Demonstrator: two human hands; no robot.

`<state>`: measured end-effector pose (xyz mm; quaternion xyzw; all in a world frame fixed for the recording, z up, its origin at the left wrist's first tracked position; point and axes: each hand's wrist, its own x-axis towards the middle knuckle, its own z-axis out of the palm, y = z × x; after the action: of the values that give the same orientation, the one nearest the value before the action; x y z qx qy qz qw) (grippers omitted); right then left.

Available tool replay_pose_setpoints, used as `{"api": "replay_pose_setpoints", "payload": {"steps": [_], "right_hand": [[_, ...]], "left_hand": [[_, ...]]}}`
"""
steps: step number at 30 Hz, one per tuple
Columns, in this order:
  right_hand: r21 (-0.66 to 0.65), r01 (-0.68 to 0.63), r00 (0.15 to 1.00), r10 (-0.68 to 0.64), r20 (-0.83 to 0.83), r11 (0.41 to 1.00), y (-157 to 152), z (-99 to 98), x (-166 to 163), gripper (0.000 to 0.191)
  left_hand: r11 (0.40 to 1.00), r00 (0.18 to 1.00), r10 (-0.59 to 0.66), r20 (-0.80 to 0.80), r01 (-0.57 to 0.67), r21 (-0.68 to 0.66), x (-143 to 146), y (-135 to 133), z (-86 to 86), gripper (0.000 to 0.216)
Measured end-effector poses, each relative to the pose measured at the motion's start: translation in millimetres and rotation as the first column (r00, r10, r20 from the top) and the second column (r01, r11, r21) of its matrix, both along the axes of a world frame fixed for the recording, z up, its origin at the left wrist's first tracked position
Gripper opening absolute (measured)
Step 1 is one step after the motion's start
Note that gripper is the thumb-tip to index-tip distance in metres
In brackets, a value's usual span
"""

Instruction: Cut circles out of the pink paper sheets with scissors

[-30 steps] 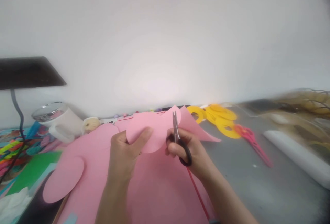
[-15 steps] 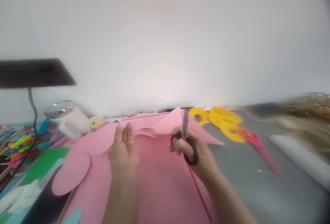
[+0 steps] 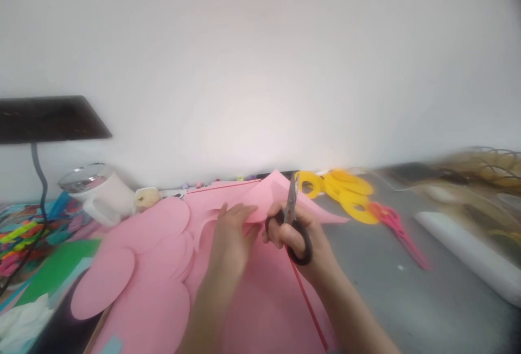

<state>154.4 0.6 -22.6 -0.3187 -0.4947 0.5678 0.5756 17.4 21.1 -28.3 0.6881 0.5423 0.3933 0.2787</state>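
My right hand is closed on black-handled scissors, with fingers through the loops and the blades pointing up, held nearly together. Pink paper rises in a loose, folded sheet behind both hands. At the near side of that sheet, my left hand has its fingers above and thumb below, pinching the paper edge. Several pink paper circles overlap to the left of my left hand. Under my forearms lies a larger pink surface with a red line along its right side.
Yellow paper rings and pink scissors lie on the grey table at right, near a white roll. At left stand a white mug and a dark panel with a cable. Green paper lies below.
My left hand has moved right, from open beside the sheet to the paper's edge, uncovering more pink circles. My right hand still holds the scissors. The view has shifted slightly.
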Motion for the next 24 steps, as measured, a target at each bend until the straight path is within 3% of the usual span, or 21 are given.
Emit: {"api": "replay_pose_setpoints", "payload": {"steps": [3,6,8,10,12,15,19,24], "right_hand": [[0.074,-0.065,0.996,0.069,-0.052,0.995,0.6,-4.9,1.1,0.016],[0.129,-0.145,0.985,0.156,-0.075,0.981,1.2,-8.0,1.9,0.029],[0.149,-0.219,0.971,0.23,-0.061,0.964,1.4,-8.5,1.7,0.035],[0.135,-0.301,0.951,0.307,-0.028,0.944,1.1,-7.7,1.1,0.038],[0.091,-0.381,0.924,0.382,0.009,0.92,0.4,-6.1,0.4,0.041],[-0.011,-0.455,0.889,0.454,0.064,0.891,-0.3,-3.9,-0.6,0.046],[-0.115,-0.427,0.89,0.439,0.119,0.897,1.4,-4.1,-1.6,0.042],[-0.131,-0.352,0.922,0.368,0.125,0.927,2.9,-3.7,-2.1,0.043]], "left_hand": [[0.999,1.0,0.021,0.003,-0.021,0.034,-0.1,-0.5,1.2,0.022],[0.949,0.924,0.308,0.228,-0.315,-0.008,-0.8,-6.1,13.1,0.016],[0.884,0.79,0.433,0.434,-0.467,-0.032,-2.3,-8.5,21.0,0.031],[0.874,0.623,0.391,0.677,-0.482,-0.061,-4.3,-8.1,26.4,0.035],[0.904,0.453,0.255,0.854,-0.425,-0.044,-6.1,-6.1,29.4,0.028],[0.932,0.307,0.093,0.947,-0.362,0.026,-7.3,-4.4,31.9,0.015],[0.956,0.267,-0.036,0.963,-0.272,0.111,-6.1,-6.4,34.6,0.012],[0.968,0.279,-0.065,0.958,-0.214,0.128,-1.6,-6.9,34.3,0.016]]}}
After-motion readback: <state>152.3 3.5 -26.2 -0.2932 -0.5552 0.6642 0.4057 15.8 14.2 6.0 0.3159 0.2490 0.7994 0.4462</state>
